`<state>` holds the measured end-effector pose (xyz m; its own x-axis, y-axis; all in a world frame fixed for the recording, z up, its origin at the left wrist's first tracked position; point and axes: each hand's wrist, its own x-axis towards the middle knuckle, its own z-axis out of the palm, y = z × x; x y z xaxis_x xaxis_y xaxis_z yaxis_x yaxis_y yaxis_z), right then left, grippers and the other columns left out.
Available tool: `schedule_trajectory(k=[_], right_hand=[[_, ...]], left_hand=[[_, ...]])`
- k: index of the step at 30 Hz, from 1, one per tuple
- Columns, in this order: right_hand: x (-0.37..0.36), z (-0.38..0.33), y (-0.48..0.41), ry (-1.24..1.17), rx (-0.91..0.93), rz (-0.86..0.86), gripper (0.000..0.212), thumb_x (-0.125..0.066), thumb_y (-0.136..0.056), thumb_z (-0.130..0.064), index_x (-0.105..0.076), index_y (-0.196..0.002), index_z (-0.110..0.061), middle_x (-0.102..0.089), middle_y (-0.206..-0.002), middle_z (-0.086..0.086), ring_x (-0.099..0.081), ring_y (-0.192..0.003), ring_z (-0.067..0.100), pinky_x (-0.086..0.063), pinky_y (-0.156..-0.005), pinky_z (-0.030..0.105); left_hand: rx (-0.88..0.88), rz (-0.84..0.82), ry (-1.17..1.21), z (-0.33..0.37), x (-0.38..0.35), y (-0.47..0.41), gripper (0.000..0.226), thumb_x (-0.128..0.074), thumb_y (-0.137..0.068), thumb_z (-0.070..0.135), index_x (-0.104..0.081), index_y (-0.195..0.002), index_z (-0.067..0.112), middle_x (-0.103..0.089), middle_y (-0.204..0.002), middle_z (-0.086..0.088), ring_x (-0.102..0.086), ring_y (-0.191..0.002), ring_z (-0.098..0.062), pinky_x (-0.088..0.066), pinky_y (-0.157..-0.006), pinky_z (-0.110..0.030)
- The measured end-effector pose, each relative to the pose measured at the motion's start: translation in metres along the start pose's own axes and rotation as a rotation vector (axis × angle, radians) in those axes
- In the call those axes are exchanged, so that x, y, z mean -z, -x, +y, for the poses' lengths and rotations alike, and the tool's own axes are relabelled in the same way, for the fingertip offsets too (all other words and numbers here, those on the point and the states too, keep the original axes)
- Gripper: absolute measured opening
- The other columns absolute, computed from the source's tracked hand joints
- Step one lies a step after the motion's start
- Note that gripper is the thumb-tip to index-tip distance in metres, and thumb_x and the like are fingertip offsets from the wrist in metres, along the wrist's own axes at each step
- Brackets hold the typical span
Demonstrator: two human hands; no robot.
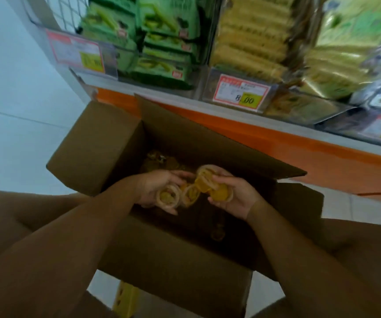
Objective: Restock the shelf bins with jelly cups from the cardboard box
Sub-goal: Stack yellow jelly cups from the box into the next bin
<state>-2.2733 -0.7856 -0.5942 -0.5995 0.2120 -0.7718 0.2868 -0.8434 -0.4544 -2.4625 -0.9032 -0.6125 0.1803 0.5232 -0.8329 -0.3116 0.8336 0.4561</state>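
The left hand (159, 191) is curling its fingers round two yellow jelly cups (168, 198), rims turned up to us. The right hand (235, 193) is doing much the same just beside it, fingers and thumb wrapping a second cluster of cups (221, 191). The two handfuls are all but meeting in the middle. Both hands are hovering over the mouth of the cardboard box (107, 145), whose flaps are hanging wide open. Down in its shadowed bottom, loose cups (162, 160) are lying in a heap toward the far left corner.

Moving outward, the box is sitting hard against the orange shelf edge (276, 145), with its far flap leaning on it. Above that, the clear shelf bins (198, 83) are standing in a row. Green packets (162, 42) are filling the left one and yellow packets (249, 37) the one beside it. A price tag (242, 92) reading 8.00 is hanging on the front. To the left, the pale tiled floor (13, 111) is stretching away. A yellow strip (125, 297) is peeking out under the near side of the box.
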Motion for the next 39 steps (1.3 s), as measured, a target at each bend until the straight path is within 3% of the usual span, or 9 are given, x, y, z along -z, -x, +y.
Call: schedule_trajectory(k=[6, 10, 13, 18, 21, 28, 32, 36, 39], right_hand=[[-0.024, -0.020, 0.041, 0.033, 0.238, -0.041, 0.044, -0.063, -0.080, -0.014, -0.062, -0.124, -0.017, -0.065, -0.121, 0.011, -0.061, -0.105, 0.026, -0.053, -0.064, 0.029], [-0.036, -0.033, 0.071, 0.057, 0.343, -0.048, 0.044, -0.063, -0.082, -0.013, -0.060, -0.126, -0.017, -0.064, -0.122, 0.011, -0.061, -0.105, 0.027, -0.054, -0.063, 0.029], [-0.045, -0.040, 0.091, 0.180, 0.398, -0.047, 0.048, -0.071, -0.078, -0.016, -0.060, -0.125, -0.021, -0.064, -0.123, 0.010, -0.062, -0.108, 0.028, -0.053, -0.070, 0.032], [-0.058, -0.050, 0.114, 0.254, 0.437, -0.068, 0.050, -0.074, -0.074, -0.014, -0.063, -0.122, -0.022, -0.063, -0.125, 0.010, -0.061, -0.109, 0.029, -0.052, -0.072, 0.033], [-0.064, -0.055, 0.122, 0.245, 0.475, -0.052, 0.045, -0.071, -0.077, -0.007, -0.064, -0.120, -0.019, -0.067, -0.119, 0.009, -0.063, -0.100, 0.025, -0.052, -0.066, 0.030], [-0.075, -0.052, 0.120, 0.265, 0.588, 0.065, 0.040, -0.073, -0.081, -0.008, -0.063, -0.117, -0.020, -0.067, -0.117, 0.006, -0.065, -0.103, 0.026, -0.054, -0.075, 0.034], [-0.079, -0.046, 0.115, 0.365, 0.635, 0.128, 0.039, -0.072, -0.082, -0.005, -0.062, -0.115, -0.024, -0.065, -0.115, 0.003, -0.064, -0.103, 0.024, -0.056, -0.079, 0.037], [-0.080, -0.046, 0.110, 0.379, 0.682, 0.189, 0.038, -0.070, -0.083, -0.002, -0.060, -0.112, -0.024, -0.065, -0.110, 0.002, -0.064, -0.101, 0.019, -0.057, -0.080, 0.036], [-0.081, -0.045, 0.107, 0.397, 0.726, 0.220, 0.037, -0.069, -0.084, -0.002, -0.059, -0.112, -0.022, -0.063, -0.111, 0.003, -0.063, -0.099, 0.018, -0.056, -0.076, 0.031]], left_hand=[[-0.100, 0.043, 0.045, 0.027, -0.027, 0.042, 0.023, -0.042, -0.102, 0.029, -0.060, -0.115, 0.029, -0.074, -0.104, -0.011, -0.072, -0.092, -0.030, -0.058, -0.070, -0.041], [-0.170, 0.007, 0.068, 0.040, -0.038, 0.076, 0.040, -0.042, -0.097, 0.048, -0.059, -0.123, 0.023, -0.073, -0.104, -0.012, -0.071, -0.088, -0.028, -0.057, -0.069, -0.038], [-0.235, 0.006, -0.047, 0.051, -0.046, 0.098, 0.058, -0.053, -0.082, 0.063, -0.062, -0.121, 0.021, -0.071, -0.106, -0.010, -0.070, -0.090, -0.024, -0.058, -0.070, -0.038], [-0.338, 0.033, -0.186, 0.072, -0.056, 0.130, 0.044, -0.071, -0.078, 0.035, -0.060, -0.121, 0.027, -0.073, -0.106, -0.003, -0.071, -0.090, -0.019, -0.059, -0.072, -0.039], [-0.386, 0.057, -0.145, 0.077, -0.055, 0.139, 0.037, -0.069, -0.085, 0.030, -0.061, -0.121, 0.029, -0.073, -0.109, -0.007, -0.071, -0.094, -0.023, -0.059, -0.073, -0.040], [-0.386, 0.071, -0.018, 0.072, -0.066, 0.133, 0.053, -0.056, -0.081, 0.058, -0.061, -0.124, 0.027, -0.072, -0.111, -0.009, -0.070, -0.100, -0.026, -0.058, -0.077, -0.043], [-0.435, 0.109, -0.090, 0.073, -0.065, 0.131, 0.056, -0.067, -0.072, 0.053, -0.059, -0.125, 0.033, -0.070, -0.115, -0.010, -0.069, -0.102, -0.027, -0.057, -0.085, -0.047], [-0.395, 0.154, -0.095, 0.076, -0.066, 0.128, 0.038, -0.063, -0.088, 0.040, -0.058, -0.125, 0.032, -0.066, -0.118, -0.012, -0.068, -0.104, -0.029, -0.055, -0.089, -0.052], [-0.396, 0.163, -0.082, 0.073, -0.070, 0.124, 0.053, -0.069, -0.076, 0.053, -0.056, -0.123, 0.033, -0.071, -0.110, -0.010, -0.070, -0.100, -0.026, -0.058, -0.082, -0.048]])
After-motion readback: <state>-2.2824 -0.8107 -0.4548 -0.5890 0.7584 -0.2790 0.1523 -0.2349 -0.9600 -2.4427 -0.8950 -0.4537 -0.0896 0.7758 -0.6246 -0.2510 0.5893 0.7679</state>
